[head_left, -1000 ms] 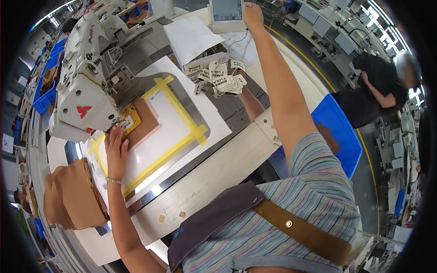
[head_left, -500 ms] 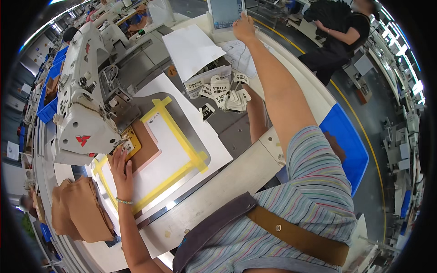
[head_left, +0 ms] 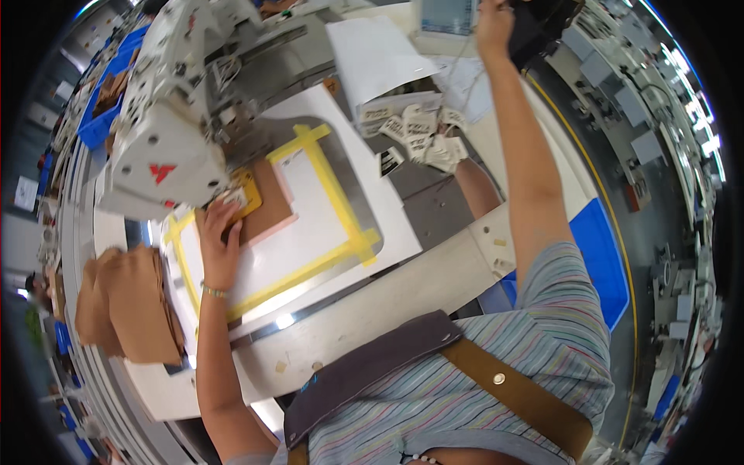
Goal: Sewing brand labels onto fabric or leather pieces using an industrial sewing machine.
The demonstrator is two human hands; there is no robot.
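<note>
My left hand [head_left: 221, 244] lies flat with its fingers spread at the edge of a brown fabric or leather piece [head_left: 267, 198]. Its fingertips touch a small yellow plate [head_left: 246, 194] and a pale label-like piece beside it. All this sits by the head of a white sewing machine [head_left: 159, 147], over a white sheet framed in yellow tape [head_left: 341, 194]. My right arm reaches far forward. The right hand [head_left: 494, 31] is at the right edge of a screen panel [head_left: 447, 17]; its fingers are blurred and partly cut off by the picture's edge.
Black-and-white labels [head_left: 426, 136] lie heaped beside an open white box [head_left: 380, 58]. Brown pieces [head_left: 128, 306] are stacked at the left. A blue bin [head_left: 601, 260] stands right of the table, and another blue bin [head_left: 97, 116] is at the far left.
The whole view has shifted, so the machine and table sit differently in it. My left hand stays on the brown piece. My right hand is now at the screen's right edge.
</note>
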